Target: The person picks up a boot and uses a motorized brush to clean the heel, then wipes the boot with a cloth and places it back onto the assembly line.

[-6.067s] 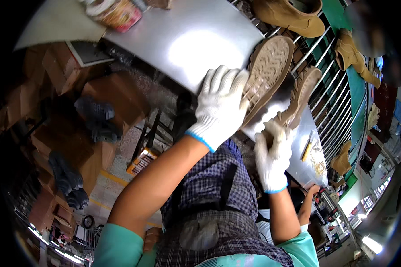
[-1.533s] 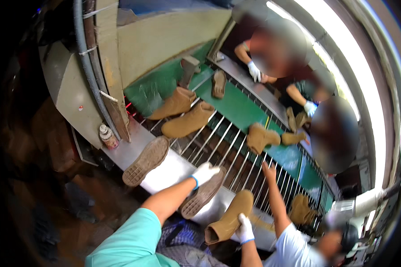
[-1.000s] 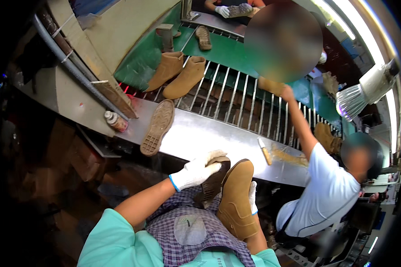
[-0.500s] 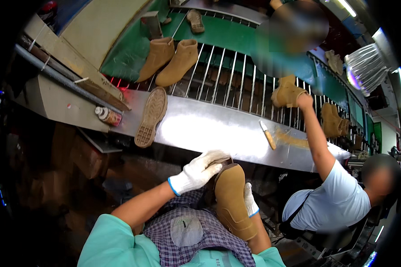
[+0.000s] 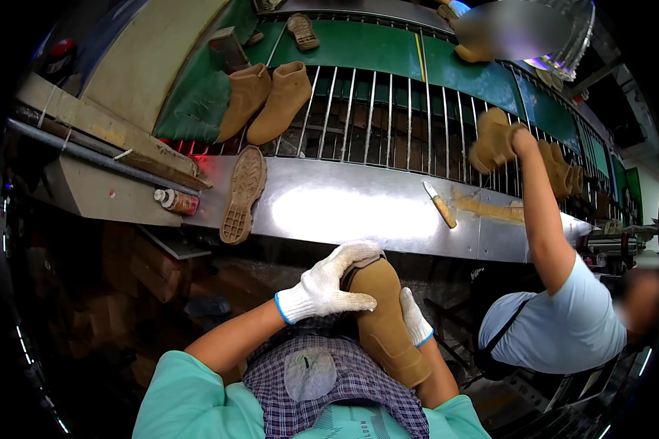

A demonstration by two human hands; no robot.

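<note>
Boot (image 5: 385, 322) looks smooth, plain tan; left hand (image 5: 330, 287) clasps it; right hand (image 5: 415, 319) half hidden, grip unclear.

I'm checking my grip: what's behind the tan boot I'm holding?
Part of your gloved right hand shows past the right edge of the tan boot. The rest is covered, so its grip can't be seen.

A boot (image 5: 385, 314) is held between the left hand (image 5: 334, 283) and the right hand (image 5: 415, 320), before the bench (image 5: 388, 196). On the bench, a sole (image 5: 243, 194) is laid toward the left, right of a bottle (image 5: 177, 200), and a knife (image 5: 440, 205) toward the right. Behind, a pair of boots (image 5: 280, 102) is placed at the left of the rack of bars (image 5: 371, 110).
</note>
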